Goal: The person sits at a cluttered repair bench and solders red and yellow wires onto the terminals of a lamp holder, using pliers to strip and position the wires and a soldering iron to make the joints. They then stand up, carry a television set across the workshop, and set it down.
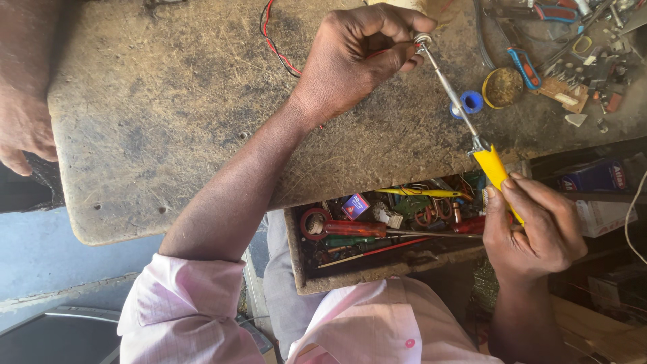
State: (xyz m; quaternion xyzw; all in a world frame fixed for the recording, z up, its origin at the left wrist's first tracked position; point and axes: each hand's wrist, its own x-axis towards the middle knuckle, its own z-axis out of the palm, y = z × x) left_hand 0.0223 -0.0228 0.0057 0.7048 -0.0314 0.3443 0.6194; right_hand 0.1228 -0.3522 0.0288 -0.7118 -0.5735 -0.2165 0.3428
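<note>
The person's left hand [350, 57] has its fingers closed around a small metal part [422, 40], pinching it over the far side of the worn wooden bench [168, 135]; a red and black wire pair [273, 40] runs across the bench just beside that hand. The right hand [536, 232] grips the yellow handle of a screwdriver [465, 114], fingers wrapped shut on it, and the thin steel shaft slants from the bench's near edge up to the part, its tip touching it. The step in hand looks like driving or loosening a screw in the part. The next move probably calls for a steady twist of the handle while the left fingers hold the part from turning. Below the bench edge an open drawer [296, 256] holds a red-handled screwdriver [357, 229] and other tools
</note>
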